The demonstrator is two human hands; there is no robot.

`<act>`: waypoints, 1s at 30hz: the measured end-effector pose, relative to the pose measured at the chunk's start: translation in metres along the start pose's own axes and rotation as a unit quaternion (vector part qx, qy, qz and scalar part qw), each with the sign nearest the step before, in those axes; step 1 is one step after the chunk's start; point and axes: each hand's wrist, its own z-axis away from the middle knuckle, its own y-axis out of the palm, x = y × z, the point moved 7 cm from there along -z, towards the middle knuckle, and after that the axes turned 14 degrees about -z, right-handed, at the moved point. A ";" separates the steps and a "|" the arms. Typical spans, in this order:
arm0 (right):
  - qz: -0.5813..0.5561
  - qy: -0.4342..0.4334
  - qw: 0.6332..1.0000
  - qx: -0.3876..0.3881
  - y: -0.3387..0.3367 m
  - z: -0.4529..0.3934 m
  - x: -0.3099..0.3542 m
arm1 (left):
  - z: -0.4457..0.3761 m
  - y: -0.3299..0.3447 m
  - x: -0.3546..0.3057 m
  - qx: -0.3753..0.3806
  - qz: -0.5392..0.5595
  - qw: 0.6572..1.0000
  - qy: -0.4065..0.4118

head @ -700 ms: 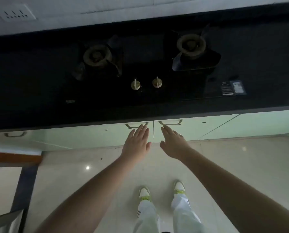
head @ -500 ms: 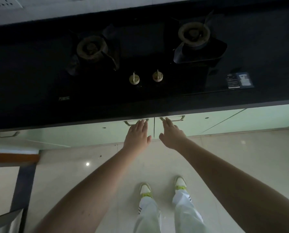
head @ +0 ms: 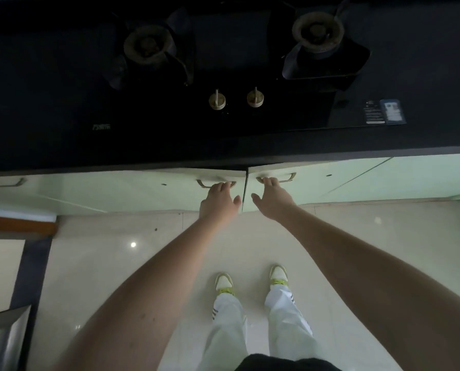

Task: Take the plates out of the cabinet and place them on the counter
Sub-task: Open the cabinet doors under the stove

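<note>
Two pale green cabinet doors sit under the black counter. My left hand has its fingers hooked over the metal handle of the left door. My right hand has its fingers curled on the handle of the right door. Both doors stand slightly ajar, with a dark gap between them and under the counter edge. No plates are in sight; the cabinet's inside is hidden.
A black gas hob with a left burner, a right burner and two knobs fills the counter above the doors. Another door handle is at the far left. My feet stand on the pale tiled floor.
Both hands reached forward from just short of the doors and closed their fingers on the two handles. The doors have begun to swing outward.
</note>
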 end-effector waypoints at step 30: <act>0.006 0.048 0.990 -0.129 -0.017 0.216 -0.180 | 0.170 0.047 0.116 -0.051 0.045 0.976 -0.205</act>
